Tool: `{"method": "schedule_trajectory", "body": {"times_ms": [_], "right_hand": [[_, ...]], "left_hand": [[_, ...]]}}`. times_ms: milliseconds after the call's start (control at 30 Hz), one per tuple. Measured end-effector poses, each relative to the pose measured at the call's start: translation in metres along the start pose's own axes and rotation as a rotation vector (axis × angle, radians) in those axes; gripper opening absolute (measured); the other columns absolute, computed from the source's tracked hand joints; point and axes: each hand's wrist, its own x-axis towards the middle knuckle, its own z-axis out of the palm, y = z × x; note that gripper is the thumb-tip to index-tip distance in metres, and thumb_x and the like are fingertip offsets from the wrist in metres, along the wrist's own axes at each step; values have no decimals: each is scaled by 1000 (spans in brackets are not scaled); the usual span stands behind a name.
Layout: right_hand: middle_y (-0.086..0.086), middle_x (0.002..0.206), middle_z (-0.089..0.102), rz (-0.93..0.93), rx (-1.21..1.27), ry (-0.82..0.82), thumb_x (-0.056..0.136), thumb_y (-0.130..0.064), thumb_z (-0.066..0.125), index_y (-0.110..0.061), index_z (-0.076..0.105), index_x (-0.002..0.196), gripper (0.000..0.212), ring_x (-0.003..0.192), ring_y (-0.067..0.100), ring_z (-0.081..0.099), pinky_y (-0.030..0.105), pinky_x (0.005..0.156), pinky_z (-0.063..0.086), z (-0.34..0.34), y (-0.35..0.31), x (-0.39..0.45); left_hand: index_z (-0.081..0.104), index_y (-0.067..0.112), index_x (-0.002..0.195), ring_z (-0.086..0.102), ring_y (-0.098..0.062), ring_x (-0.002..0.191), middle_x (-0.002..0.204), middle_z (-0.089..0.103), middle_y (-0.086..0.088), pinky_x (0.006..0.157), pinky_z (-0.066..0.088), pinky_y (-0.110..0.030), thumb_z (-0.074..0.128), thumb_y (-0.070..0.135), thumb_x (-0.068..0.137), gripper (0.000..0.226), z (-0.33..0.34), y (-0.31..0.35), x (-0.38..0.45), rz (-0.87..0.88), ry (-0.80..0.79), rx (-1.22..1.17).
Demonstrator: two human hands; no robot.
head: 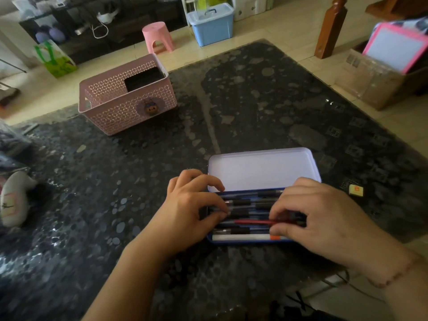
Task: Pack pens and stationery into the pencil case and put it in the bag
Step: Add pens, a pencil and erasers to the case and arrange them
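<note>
Open pencil case [264, 169] on the near bench [254, 89], pens lying in rows inside. Right hand [324, 218] — grip pinching a red pen [253, 221]; left hand [192, 209] — fingertips curled onto the pens' left ends. Eraser [356, 189] right; pink basket [126, 95] far left.

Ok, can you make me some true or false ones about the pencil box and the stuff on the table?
1. The pencil case has its lid open. True.
2. The red pen lies on the table outside the case. False: it lies in the case, with both hands at it, left hand and right hand.
3. A small yellow eraser sits on the table to the right of the case. True.
4. The pink basket is upside down. False: it stands upright, open side up.
5. The case holds only one pen. False: several pens lie in it.
</note>
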Motion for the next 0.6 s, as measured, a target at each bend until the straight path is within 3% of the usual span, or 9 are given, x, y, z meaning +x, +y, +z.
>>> {"method": "schedule_trajectory", "body": {"times_ms": [100,200,300,400,467,533,600], "right_hand": [[-23,74,57,-12,-93,-58,70,-65,47,-40,63,83,32,77,3,48,18,62,38,7,-4,2],[-22,74,52,26,-91,-33,68,-66,54,-40,60,86,32,78,1,44,13,58,26,10,-5,3],[-21,74,52,102,-31,4,66,-66,58,-39,61,86,33,78,2,46,18,61,38,1,0,2],[-17,81,56,315,-1,268,70,-40,74,-35,64,89,23,79,5,50,24,65,43,-20,25,-5],[-9,102,59,561,-55,374,71,-24,79,-30,65,102,35,93,14,54,32,75,49,-31,46,-15],[-2,121,55,739,-79,319,70,-22,81,-27,63,114,47,109,24,53,42,89,51,-33,65,-25],[-5,119,54,787,-21,251,74,-22,79,-27,63,116,45,109,23,54,39,90,49,-30,76,-31]], "left_hand": [[68,36,97,44,-10,117,114,55,21,96,42,-46,63,39,82,16,-2,-3,-2,-25,26,-100],[63,34,112,47,-13,119,118,54,20,97,43,-46,66,37,83,30,0,1,-1,-45,46,-136],[54,35,127,41,-11,129,130,49,19,104,39,-45,69,49,79,52,-1,11,0,-15,-1,-145],[29,42,144,29,-6,138,148,34,20,114,27,-43,64,74,69,89,2,29,3,32,-103,-44],[8,47,148,23,-6,141,154,22,21,117,19,-41,54,86,64,103,11,41,7,40,-143,65],[-3,48,147,23,-6,139,154,21,22,117,16,-39,50,87,63,106,23,46,10,38,-137,122],[-3,48,147,29,-7,135,151,27,22,115,18,-35,51,84,64,105,30,45,12,38,-127,131]]}}
